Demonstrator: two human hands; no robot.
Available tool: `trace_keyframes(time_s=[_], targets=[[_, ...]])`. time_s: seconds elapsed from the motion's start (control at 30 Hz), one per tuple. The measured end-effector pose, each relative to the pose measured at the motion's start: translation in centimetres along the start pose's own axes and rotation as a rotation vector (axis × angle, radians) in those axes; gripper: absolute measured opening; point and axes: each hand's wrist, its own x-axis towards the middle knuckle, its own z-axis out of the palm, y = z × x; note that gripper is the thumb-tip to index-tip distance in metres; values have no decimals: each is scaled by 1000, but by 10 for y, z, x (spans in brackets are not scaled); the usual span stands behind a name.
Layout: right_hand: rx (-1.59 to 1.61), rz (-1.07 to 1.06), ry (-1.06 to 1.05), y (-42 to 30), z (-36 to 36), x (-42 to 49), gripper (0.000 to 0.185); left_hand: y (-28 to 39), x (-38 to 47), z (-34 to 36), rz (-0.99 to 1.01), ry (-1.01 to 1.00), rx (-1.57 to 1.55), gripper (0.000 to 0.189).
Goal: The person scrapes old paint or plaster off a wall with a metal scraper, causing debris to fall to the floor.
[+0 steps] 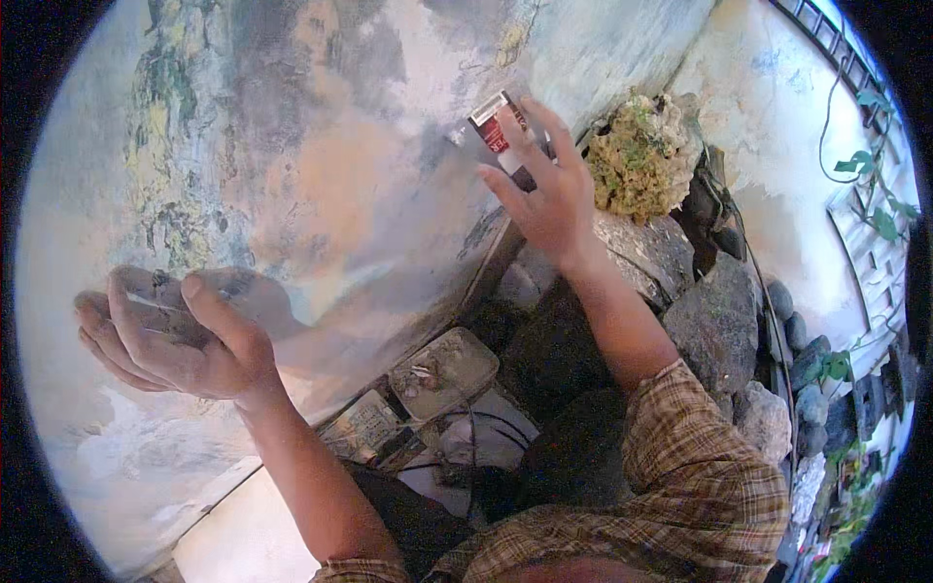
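Observation:
My left hand (pixel 193 339) is at the lower left, close to a painted wall (pixel 342 175). Its fingers curl loosely and the thumb stands apart; through the gap shows a dark shadowed patch, and no held thing can be made out. Up at the centre, my right hand (pixel 550 193) has its fingers spread over a small printed package (pixel 490 131) in red, white and black, against the wall. A barcode and writing show on the package. The fingers cover part of it, and its right edge is hidden.
A rough mossy rock (pixel 638 157) and large grey stones (pixel 714 321) stand beside my right arm. Below sit a dusty plastic container (pixel 446 372) and a paint-stained tray (pixel 368 423), with dark cables (pixel 496 419). Vine leaves (pixel 856 164) hang at the right.

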Motion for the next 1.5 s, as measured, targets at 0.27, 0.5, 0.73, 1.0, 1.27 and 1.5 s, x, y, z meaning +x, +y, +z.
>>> trace_keyframes(time_s=[0.27, 0.5, 0.73, 1.0, 1.27, 1.5], targets=[[-33, 38, 20, 7, -8, 26, 56, -2, -2, 0, -29, 26, -6, 50], [7, 65, 20, 1, 1, 10, 56, 3, 1, 1, -40, 24, -55, 51], [51, 31, 292, 14, 12, 57, 50, 0, -1, 2, -42, 20, 20, 50], [121, 165, 36, -20, 11, -29, 50, -6, 2, 2, 32, 59, -29, 49], [1505, 1011, 54, -29, -42, -23, 42, -4, -1, 1, -16, 33, -15, 51], [1274, 1336, -366, -29, -27, -14, 50, 1, -1, 2, -28, 31, -41, 51]])
